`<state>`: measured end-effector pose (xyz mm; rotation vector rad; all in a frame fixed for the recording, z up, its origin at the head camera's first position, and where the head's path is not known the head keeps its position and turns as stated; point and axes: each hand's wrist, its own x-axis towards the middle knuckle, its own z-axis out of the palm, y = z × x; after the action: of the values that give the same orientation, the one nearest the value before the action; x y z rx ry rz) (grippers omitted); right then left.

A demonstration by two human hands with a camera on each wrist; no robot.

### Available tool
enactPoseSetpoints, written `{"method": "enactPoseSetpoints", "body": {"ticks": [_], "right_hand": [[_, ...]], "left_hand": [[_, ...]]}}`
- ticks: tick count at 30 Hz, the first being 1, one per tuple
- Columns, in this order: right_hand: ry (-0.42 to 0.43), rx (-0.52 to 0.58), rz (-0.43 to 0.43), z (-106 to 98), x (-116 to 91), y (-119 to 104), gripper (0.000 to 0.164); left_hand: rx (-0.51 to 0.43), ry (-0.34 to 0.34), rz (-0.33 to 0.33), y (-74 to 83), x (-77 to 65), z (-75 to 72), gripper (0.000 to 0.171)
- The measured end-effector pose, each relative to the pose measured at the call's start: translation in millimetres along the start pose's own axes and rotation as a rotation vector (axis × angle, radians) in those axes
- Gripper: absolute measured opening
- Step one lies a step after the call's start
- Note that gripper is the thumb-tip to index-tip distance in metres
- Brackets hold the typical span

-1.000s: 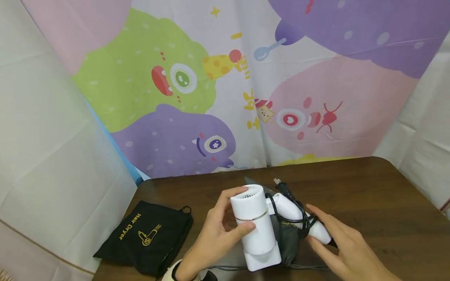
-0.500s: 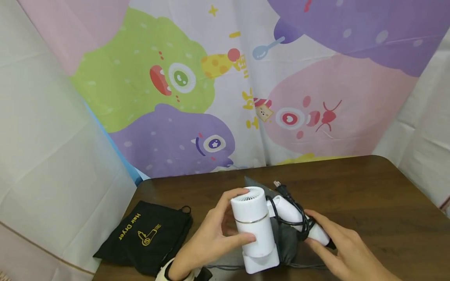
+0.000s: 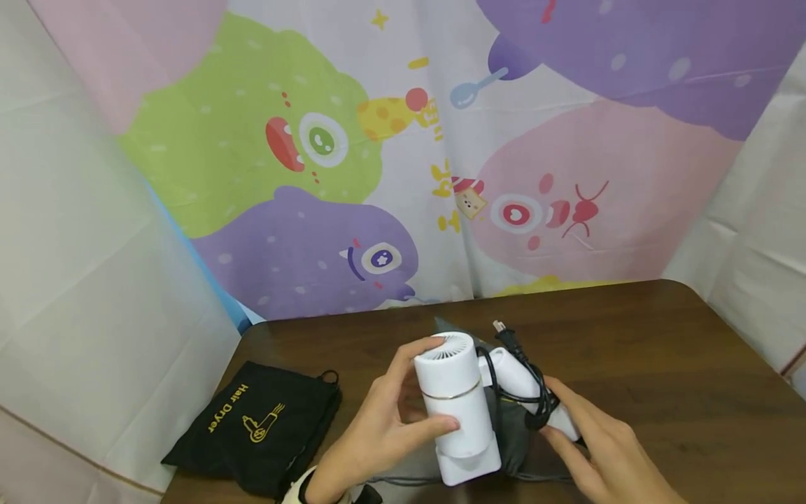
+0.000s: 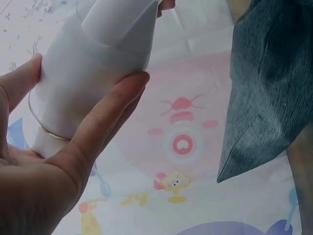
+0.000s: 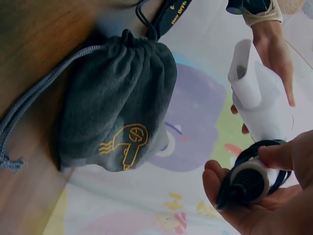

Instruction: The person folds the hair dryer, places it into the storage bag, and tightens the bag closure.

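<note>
A white hair dryer [image 3: 456, 413] with a thin gold ring is held above the table, its vented end up and its flat nozzle down. My left hand [image 3: 387, 413] grips the barrel, thumb on the front and a finger at the vented rim. The handle extends to the right, wrapped in a black cord [image 3: 540, 402] with its plug [image 3: 508, 339] sticking up. My right hand [image 3: 601, 441] holds the handle's lower end between thumb and fingers; the right wrist view shows the cord coils by its fingertips. Behind the dryer lies a grey drawstring pouch [image 5: 117, 103] with a gold dryer print.
A black bag [image 3: 264, 427] lettered "Hair Dryer" lies on the left of the brown wooden table [image 3: 667, 343]. A cartoon-printed cloth [image 3: 441, 154] hangs behind the table, with white cloth [image 3: 101, 245] along the left side.
My right hand has shifted a little left along the handle and covers more of its lower end. The left hand keeps its grip, with the dryer almost still.
</note>
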<state>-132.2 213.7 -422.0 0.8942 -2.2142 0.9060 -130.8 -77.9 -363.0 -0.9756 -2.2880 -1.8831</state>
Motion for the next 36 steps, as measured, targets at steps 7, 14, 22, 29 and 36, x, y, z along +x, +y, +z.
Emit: {"method": "enactPoseSetpoints", "body": {"ticks": [7, 14, 22, 29, 36], "right_hand": [[0.083, -0.015, 0.006, 2.6, -4.0, -1.9, 0.062], [0.125, -0.051, 0.048, 4.1, -6.6, -10.0, 0.064], [0.139, -0.067, 0.102, 5.9, -6.2, -23.2, 0.056], [0.14, -0.085, 0.168, 6.4, -7.5, -30.4, 0.069], [0.22, -0.103, 0.139, 11.9, -12.2, -30.4, 0.054]], "left_hand": [[0.021, 0.028, 0.041, 1.2, 0.3, 6.4, 0.084], [0.02, 0.049, 0.046, -0.2, -1.6, 8.9, 0.086], [0.033, 0.066, 0.086, 1.6, -2.8, 8.1, 0.084], [0.038, 0.065, 0.109, 3.1, -2.7, 10.1, 0.084], [0.032, 0.072, 0.122, 3.4, -3.2, 12.1, 0.084]]}}
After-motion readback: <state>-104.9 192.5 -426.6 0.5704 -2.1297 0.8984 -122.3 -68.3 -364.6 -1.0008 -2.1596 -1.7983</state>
